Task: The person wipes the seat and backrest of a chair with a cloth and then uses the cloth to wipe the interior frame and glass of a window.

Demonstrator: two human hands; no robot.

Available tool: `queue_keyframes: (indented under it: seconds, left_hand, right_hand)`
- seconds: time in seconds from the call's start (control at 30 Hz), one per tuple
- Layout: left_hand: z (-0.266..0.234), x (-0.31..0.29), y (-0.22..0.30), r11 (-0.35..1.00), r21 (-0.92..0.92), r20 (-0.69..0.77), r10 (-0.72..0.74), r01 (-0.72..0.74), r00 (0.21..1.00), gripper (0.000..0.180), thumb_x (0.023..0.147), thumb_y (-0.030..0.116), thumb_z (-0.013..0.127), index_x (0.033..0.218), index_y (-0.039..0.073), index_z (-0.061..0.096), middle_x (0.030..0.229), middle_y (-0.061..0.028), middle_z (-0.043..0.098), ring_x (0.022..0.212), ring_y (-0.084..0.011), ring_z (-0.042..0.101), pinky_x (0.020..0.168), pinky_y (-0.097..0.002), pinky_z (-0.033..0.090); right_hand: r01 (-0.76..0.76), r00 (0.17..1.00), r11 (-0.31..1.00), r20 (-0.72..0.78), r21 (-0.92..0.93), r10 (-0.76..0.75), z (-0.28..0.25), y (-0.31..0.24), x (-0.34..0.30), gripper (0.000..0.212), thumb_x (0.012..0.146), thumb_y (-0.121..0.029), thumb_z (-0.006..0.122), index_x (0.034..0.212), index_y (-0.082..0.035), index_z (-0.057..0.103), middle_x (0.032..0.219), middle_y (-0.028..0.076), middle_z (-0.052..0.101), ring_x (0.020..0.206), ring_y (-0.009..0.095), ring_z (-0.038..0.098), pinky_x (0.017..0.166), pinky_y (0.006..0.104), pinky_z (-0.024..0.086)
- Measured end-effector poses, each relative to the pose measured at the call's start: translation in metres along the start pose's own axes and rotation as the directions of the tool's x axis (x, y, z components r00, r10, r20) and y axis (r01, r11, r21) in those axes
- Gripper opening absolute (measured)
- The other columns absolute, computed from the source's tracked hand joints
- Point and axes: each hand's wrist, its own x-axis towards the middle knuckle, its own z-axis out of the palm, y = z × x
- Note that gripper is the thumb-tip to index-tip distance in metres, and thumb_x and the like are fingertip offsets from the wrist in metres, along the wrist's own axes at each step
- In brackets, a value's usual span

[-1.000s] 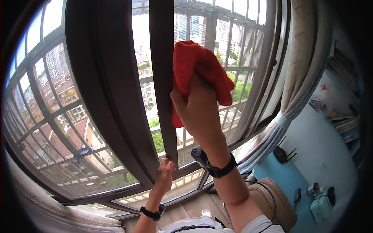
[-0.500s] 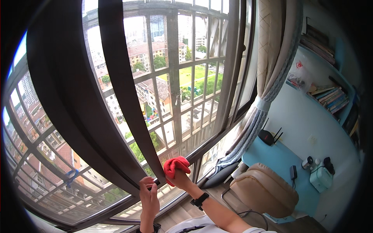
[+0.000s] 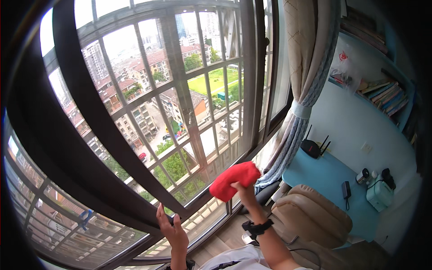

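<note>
My right hand (image 3: pixel 243 192) grips a red cloth (image 3: pixel 235 179), folded into a long bundle, with the thumb on its near side. The cloth is in front of the window's lower rail, apart from the dark upright sash frames. At the bottom of a sliding window sash (image 3: pixel 150 216), my left hand (image 3: pixel 174 231) has its fingers and thumb closed about the dark frame edge. The fingers' far side is hidden. Another dark upright frame (image 3: pixel 105 130) slants down just right of that hand. Both wrists carry black bands.
Metal security bars (image 3: pixel 135 105) stand outside the glass. A tied-back curtain (image 3: pixel 302 90) hangs to the right. Beyond it are a blue desk (image 3: pixel 333 173) with a black router (image 3: pixel 312 147), a tan padded chair (image 3: pixel 310 216) and a wall shelf with books (image 3: pixel 382 96).
My right hand has carried the red cloth rightward and away from the dark frame, and the cloth looks more spread. The frames now show further left, an open gap between them. Left hand still at the sash.
</note>
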Motion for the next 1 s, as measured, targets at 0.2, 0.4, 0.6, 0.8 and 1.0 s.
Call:
queue_keyframes:
  seconds: [0.2,0.4,0.6,0.8,1.0]
  left_hand:
    - [0.032,-0.004,0.011,0.994,-0.089,-0.165,-0.083,0.069,0.983,0.067,0.080,0.004,0.049,0.144,-0.007,0.035,0.130,-0.0186,0.042,0.126,-0.0314,0.044,0.110,-0.0384,0.029]
    - [0.072,-0.002,0.022,0.993,-0.046,-0.213,-0.116,0.109,0.970,0.075,0.075,0.006,0.050,0.146,-0.005,0.032,0.133,-0.0190,0.041,0.126,-0.0294,0.042,0.110,-0.0396,0.029]
    - [0.145,0.009,0.053,0.997,-0.056,-0.131,-0.068,0.061,0.989,0.079,0.074,0.008,0.054,0.147,-0.007,0.028,0.132,-0.0218,0.040,0.125,-0.0331,0.042,0.106,-0.0414,0.032]
    - [0.227,0.029,0.084,0.989,-0.149,0.021,0.023,-0.020,1.000,0.076,0.078,0.011,0.059,0.147,-0.005,0.030,0.132,-0.0222,0.039,0.121,-0.0325,0.045,0.103,-0.0406,0.040]
    - [0.303,0.053,0.104,0.980,-0.184,0.180,0.111,-0.078,0.977,0.075,0.081,0.009,0.061,0.146,-0.005,0.028,0.131,-0.0222,0.039,0.120,-0.0320,0.047,0.102,-0.0388,0.043]
  right_hand:
    - [0.010,0.948,0.927,-0.297,0.374,0.110,-0.084,-0.060,0.039,0.038,0.083,-0.008,0.067,0.118,-0.004,0.057,0.110,0.004,0.062,0.102,0.017,0.060,0.093,0.0322,0.047]
    - [0.067,0.892,0.896,-0.428,0.439,0.143,-0.152,-0.085,0.081,0.058,0.084,-0.033,0.073,0.132,-0.010,0.048,0.126,0.006,0.058,0.117,0.023,0.056,0.101,0.0402,0.043]
    - [0.060,0.909,0.891,-0.393,0.450,0.138,-0.193,-0.101,0.118,0.052,0.081,-0.025,0.073,0.126,-0.010,0.052,0.117,0.007,0.061,0.108,0.022,0.060,0.094,0.0386,0.048]
    - [0.098,0.934,0.823,-0.336,0.559,0.117,-0.216,-0.128,0.145,0.052,0.080,-0.020,0.071,0.127,-0.009,0.052,0.115,0.008,0.062,0.106,0.023,0.061,0.093,0.0388,0.049]
    - [0.191,0.947,0.747,-0.321,0.637,0.032,-0.240,-0.161,0.155,0.052,0.080,-0.020,0.066,0.128,-0.006,0.052,0.120,0.009,0.062,0.110,0.026,0.060,0.096,0.0417,0.047]
